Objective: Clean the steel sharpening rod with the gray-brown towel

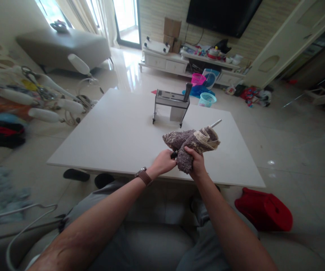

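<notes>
My left hand is closed around the black handle of what looks like a knife, held above the white table. A brown-grey fluffy cloth with a beige edge is wrapped round its middle, hiding most of the blade. From the cloth's far right end sticks a narrow metal tip. My right hand grips the cloth, thumb on top. Beyond the hands stands a grey knife holder with slots on top, and one black-handled knife sits upright in its right side.
The white table spreads out before me. A red stool is at its near right corner. On the left are lamp arms with white shades. Past the far edge lie a teal basket and a pink basket, near a TV cabinet.
</notes>
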Tool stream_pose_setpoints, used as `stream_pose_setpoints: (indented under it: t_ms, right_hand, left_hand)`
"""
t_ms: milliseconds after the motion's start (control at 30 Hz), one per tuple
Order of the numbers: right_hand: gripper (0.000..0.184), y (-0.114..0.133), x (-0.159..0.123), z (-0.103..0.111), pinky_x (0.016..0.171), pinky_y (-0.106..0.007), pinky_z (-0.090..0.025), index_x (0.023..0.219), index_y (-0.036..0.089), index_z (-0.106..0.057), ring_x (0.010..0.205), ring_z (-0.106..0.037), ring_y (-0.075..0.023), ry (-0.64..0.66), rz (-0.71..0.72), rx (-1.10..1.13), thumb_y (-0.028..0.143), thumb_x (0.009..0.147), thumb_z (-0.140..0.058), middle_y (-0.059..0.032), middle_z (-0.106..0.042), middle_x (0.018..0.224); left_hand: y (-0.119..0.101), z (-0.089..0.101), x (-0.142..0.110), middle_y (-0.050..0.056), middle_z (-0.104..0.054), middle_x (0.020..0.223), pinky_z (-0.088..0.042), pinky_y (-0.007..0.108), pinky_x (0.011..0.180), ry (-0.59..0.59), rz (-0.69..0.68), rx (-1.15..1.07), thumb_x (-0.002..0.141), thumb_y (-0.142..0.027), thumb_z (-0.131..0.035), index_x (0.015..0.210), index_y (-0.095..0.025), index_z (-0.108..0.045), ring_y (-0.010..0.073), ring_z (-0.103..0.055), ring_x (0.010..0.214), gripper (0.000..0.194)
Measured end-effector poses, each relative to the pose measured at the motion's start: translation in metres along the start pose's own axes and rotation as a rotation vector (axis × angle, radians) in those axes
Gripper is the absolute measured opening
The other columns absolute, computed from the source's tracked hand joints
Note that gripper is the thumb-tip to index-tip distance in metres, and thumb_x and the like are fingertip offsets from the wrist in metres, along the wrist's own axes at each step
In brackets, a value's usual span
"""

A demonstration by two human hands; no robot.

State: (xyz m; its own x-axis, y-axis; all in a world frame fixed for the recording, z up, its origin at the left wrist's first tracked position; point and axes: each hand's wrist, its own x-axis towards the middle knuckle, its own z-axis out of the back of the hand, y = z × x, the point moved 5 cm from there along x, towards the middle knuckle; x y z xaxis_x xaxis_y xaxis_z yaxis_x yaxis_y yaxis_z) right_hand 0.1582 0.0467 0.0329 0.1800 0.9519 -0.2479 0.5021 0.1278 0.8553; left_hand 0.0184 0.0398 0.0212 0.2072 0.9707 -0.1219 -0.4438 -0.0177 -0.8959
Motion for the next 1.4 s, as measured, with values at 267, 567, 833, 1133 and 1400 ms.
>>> stream_pose_setpoints:
  t_ms: [267,567,833,1133,1400]
  right_hand:
    - [0.037,0.001,0.0,-0.001,0.071,-0.033,-0.068,0.082,0.022,-0.07,0.076,-0.077,-0.0199,0.028,0.02,0.002,0.023,0.054,-0.094,0.0,-0.081,0.084]
    - [0.038,0.002,0.0,0.0,0.075,-0.034,-0.067,0.084,0.021,-0.071,0.079,-0.077,-0.021,0.021,0.019,-0.009,0.024,0.054,-0.095,0.0008,-0.079,0.081]
    - [0.039,0.002,0.0,0.0,0.07,-0.031,-0.067,0.083,0.02,-0.073,0.075,-0.077,-0.0185,-0.004,0.019,0.007,0.022,0.052,-0.095,0.0007,-0.081,0.083]
    - [0.04,0.013,0.023,0.016,0.069,-0.032,-0.068,0.09,0.02,-0.075,0.074,-0.078,-0.0189,-0.032,0.113,-0.003,0.021,0.056,-0.095,0.0,-0.081,0.084]
    - [0.016,0.072,0.049,0.043,0.064,-0.035,-0.066,0.084,0.027,-0.073,0.073,-0.076,-0.0202,-0.042,0.129,0.087,0.027,0.07,-0.08,0.0013,-0.08,0.082]
  left_hand:
    - [0.001,0.0,0.0,-0.002,-0.051,0.058,-0.03,0.028,0.061,-0.004,-0.005,0.023,0.081,-0.023,-0.065,0.058,-0.015,-0.059,0.0119,-0.046,0.06,0.025]
    - [-0.001,0.001,0.0,-0.003,-0.049,0.057,-0.029,0.028,0.061,-0.002,-0.012,0.044,0.083,-0.022,-0.066,0.058,-0.015,-0.06,0.0118,-0.044,0.061,0.027]
    - [-0.004,0.002,-0.001,-0.001,-0.05,0.056,-0.027,0.029,0.061,-0.007,-0.006,0.117,0.084,-0.025,-0.066,0.058,-0.015,-0.063,0.0121,-0.041,0.06,0.028]
    - [-0.001,0.006,0.001,0.005,-0.062,0.062,-0.027,0.032,0.061,0.013,-0.003,0.29,0.081,-0.025,-0.067,0.066,-0.016,-0.071,0.0157,-0.046,0.058,0.018]
    - [-0.004,0.012,-0.003,0.003,-0.055,0.058,-0.027,0.033,0.061,0.054,0.058,0.309,0.085,-0.028,-0.063,0.064,-0.019,-0.068,0.017,-0.046,0.057,0.023]
